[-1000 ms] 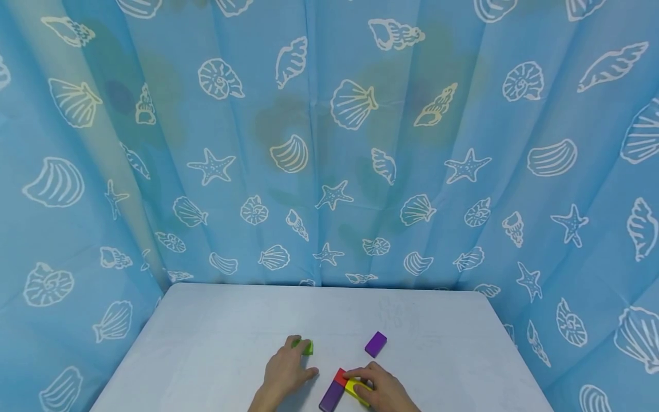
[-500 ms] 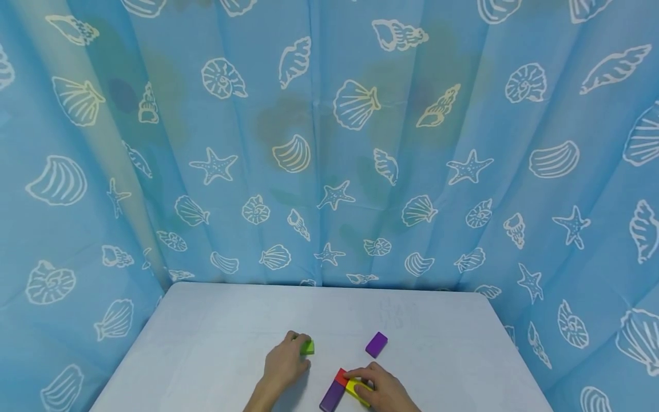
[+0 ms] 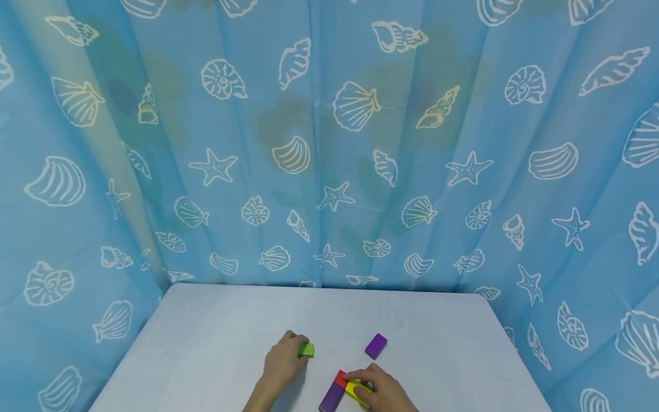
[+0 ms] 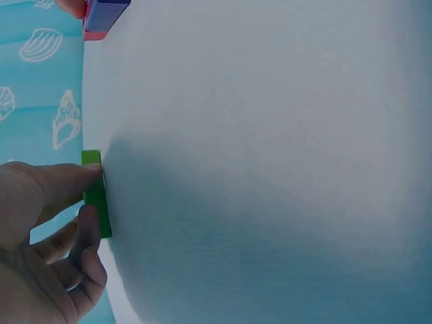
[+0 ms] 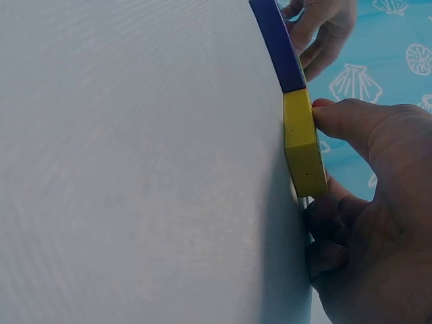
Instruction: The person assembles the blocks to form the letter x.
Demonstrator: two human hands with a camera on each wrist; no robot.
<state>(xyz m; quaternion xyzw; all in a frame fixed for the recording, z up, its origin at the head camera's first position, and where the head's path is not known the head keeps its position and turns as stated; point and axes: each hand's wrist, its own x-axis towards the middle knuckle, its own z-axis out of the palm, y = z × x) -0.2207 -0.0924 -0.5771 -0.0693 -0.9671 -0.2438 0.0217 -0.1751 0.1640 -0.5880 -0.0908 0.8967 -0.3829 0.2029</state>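
Note:
On the white table my left hand (image 3: 283, 359) pinches a green block (image 3: 307, 350), index finger over its far side and thumb at its near side. In the left wrist view the thumb presses on the green block (image 4: 96, 196) near one end. My right hand (image 3: 383, 389) grips a yellow block (image 3: 357, 393) with thumb and fingers. That yellow block (image 5: 303, 142) meets the end of a dark purple block (image 5: 278, 47) in the right wrist view. A red block (image 3: 340, 378) sits at the far end of the dark purple block (image 3: 332, 396), touching the yellow one.
A brighter purple block (image 3: 376, 346) lies alone beyond the right hand. The white table (image 3: 216, 326) ends at a rounded back edge, and a blue shell-patterned curtain (image 3: 329, 143) hangs behind and on both sides.
My left thumb has come in and the fingers have closed from a wider spread onto the green block, now more in view. The right hand stays at the yellow block.

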